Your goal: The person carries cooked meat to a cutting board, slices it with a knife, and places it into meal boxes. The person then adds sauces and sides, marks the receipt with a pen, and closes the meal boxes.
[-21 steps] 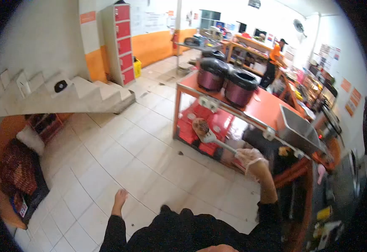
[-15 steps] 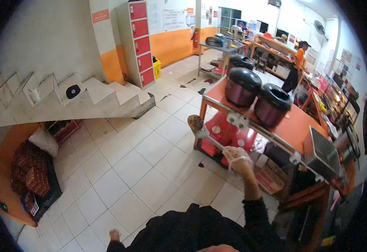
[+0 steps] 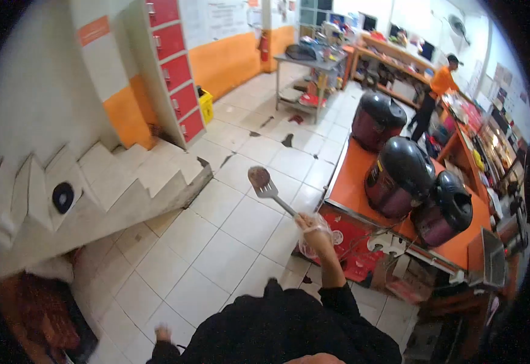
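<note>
My right hand [image 3: 313, 230], in a clear plastic glove, is closed round the handle of a slotted spatula [image 3: 275, 197]. A round brown patty [image 3: 259, 177] lies on the spatula's blade, held out over the tiled floor. Low in the view, beside my dark clothing, is my left hand [image 3: 162, 333], bare and blurred, touching nothing visible; its fingers are too smeared to make out. To the right of the spatula, three dark purple cookers [image 3: 398, 176] stand on an orange-topped table [image 3: 350, 176].
Concrete stairs [image 3: 150, 170] rise at the left, near red-doored lockers [image 3: 174, 70] and a yellow bin [image 3: 206, 106]. A metal table [image 3: 310, 60] stands further back. A person in an orange top [image 3: 442, 82] is at the right-hand counter. Dark stains mark the floor.
The view has moved forward and turned, so the cookers, metal table and lockers look nearer. My right hand still holds the spatula with the patty, now further left in view.
</note>
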`<move>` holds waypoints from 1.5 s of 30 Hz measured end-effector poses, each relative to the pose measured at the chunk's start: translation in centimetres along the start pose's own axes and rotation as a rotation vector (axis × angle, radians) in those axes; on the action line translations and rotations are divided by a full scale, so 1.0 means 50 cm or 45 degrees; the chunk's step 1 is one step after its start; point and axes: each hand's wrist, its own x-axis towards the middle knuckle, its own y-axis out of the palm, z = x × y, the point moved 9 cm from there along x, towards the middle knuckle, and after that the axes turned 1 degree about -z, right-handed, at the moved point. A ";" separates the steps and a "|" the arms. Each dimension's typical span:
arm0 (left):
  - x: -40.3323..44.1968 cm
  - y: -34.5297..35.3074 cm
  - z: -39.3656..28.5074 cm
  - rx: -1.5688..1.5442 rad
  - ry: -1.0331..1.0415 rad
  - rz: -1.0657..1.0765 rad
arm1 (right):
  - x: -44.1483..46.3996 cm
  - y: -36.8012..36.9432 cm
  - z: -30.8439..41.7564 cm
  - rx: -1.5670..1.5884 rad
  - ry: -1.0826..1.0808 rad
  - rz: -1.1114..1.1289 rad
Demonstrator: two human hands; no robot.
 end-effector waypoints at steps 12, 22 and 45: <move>0.270 1.354 -0.970 0.958 1.200 0.026 | 0.641 -0.161 -0.112 0.006 0.192 -0.212; 0.608 1.490 -0.833 0.684 -0.094 0.428 | 1.086 -0.324 -0.301 0.288 0.502 -0.716; -0.022 4.030 -0.833 1.579 1.015 1.736 | 1.689 -0.820 -1.052 0.219 1.493 -1.065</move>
